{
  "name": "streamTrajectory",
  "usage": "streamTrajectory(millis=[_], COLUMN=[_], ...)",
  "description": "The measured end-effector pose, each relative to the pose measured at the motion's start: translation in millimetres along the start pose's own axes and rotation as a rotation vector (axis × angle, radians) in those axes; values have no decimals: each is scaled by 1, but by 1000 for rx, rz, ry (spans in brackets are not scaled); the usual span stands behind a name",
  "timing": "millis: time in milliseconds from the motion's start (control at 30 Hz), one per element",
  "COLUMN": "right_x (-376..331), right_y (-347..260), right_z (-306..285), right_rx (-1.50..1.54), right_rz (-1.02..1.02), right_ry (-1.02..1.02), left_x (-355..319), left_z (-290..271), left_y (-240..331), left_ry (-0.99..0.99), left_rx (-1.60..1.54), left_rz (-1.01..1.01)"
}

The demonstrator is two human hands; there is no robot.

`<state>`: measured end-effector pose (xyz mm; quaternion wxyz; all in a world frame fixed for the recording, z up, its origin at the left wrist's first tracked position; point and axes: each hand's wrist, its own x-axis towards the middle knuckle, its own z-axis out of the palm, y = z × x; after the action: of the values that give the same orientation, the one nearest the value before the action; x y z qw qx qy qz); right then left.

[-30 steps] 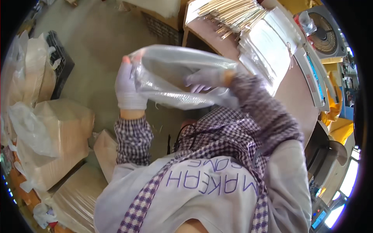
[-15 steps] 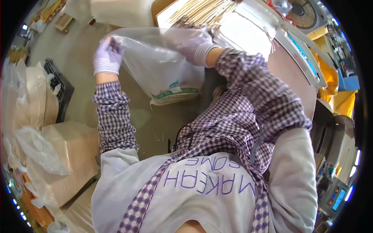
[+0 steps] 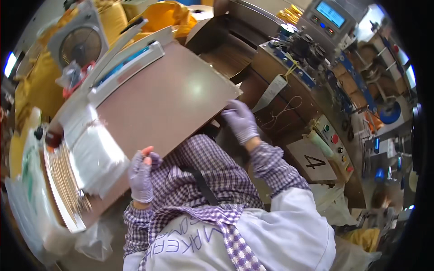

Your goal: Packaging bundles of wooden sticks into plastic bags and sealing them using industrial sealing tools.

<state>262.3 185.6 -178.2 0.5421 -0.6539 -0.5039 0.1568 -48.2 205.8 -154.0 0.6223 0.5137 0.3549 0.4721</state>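
Note:
In front of me is a brown tabletop. My left hand, in a thin lilac glove with bare fingertips showing, hovers by its near edge. Its fingers are loosely bent and apart, with nothing visible in them. Over at the table's right corner, my right hand, also gloved, reaches with fingers extended and slightly blurred; whether it touches the edge I cannot tell. A stack of clear plastic bags lies left of my left hand. Beside it, thin tan sticks fill a white-edged box.
A long white device with a blue strip lines the table's far side, near a fan. On the right stand a brown machine with a button panel and a control box with a lit screen. Crumpled clear plastic is at lower left.
My view has swung right, from the floor to the table and machine. Both hands have let go of the clear plastic bag they held. My right hand is now at the table corner.

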Motion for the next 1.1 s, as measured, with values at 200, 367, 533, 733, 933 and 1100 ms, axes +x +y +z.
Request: streamTrajectory(millis=[200, 367, 533, 733, 933, 1100], right_x=[23, 58, 26, -16, -24, -16], right_y=[208, 238, 170, 103, 94, 84], right_z=[-134, -137, -118, -98, -117, -120], right_rx=[-296, 96, 736, 1180, 1247, 1054], right_rz=[567, 593, 575, 622, 615, 592], right_ry=[525, 437, 373, 325, 378, 331], left_x=[75, 125, 162, 166, 143, 141], left_z=[93, 147, 210, 271, 276, 272], left_y=[-20, -41, -63, -98, -94, -84], left_ry=[-411, -593, -684, -851, -876, -825], left_rx=[3, 95, 362, 599, 464, 551], left_rz=[-162, -57, 360, 505, 554, 587])
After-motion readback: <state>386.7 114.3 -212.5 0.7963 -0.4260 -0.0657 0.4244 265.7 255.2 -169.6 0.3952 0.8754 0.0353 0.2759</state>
